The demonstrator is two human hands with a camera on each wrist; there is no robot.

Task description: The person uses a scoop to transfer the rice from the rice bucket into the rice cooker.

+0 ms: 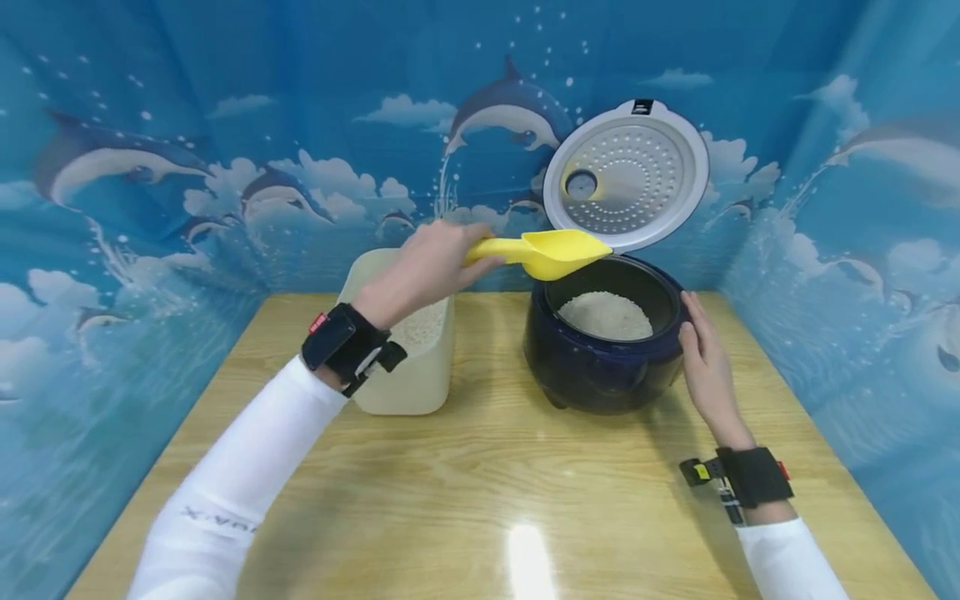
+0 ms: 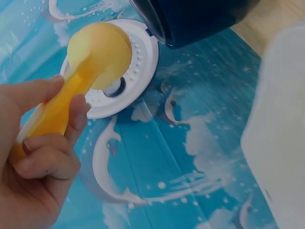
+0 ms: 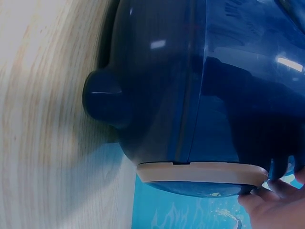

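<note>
My left hand (image 1: 448, 254) grips the handle of a yellow scoop (image 1: 562, 252), fingers wrapped round it. In the head view the scoop's bowl overlaps the back rim of a dark blue rice cooker (image 1: 603, 379), above and in front of its raised lid (image 1: 626, 175). A mound of white rice (image 1: 609, 315) lies inside the cooker. With fingers extended, my right hand (image 1: 707, 367) rests against the cooker's right side near the rim; the right wrist view shows its fingertips at the cooker's wall (image 3: 248, 109). Below my left forearm stands a cream container (image 1: 408, 387) holding rice.
Both the cooker and the container stand toward the back of a wooden table (image 1: 480, 492). Behind and at both sides hangs a blue curtain (image 1: 300, 75) printed with dolphins. The open lid leans back close to it.
</note>
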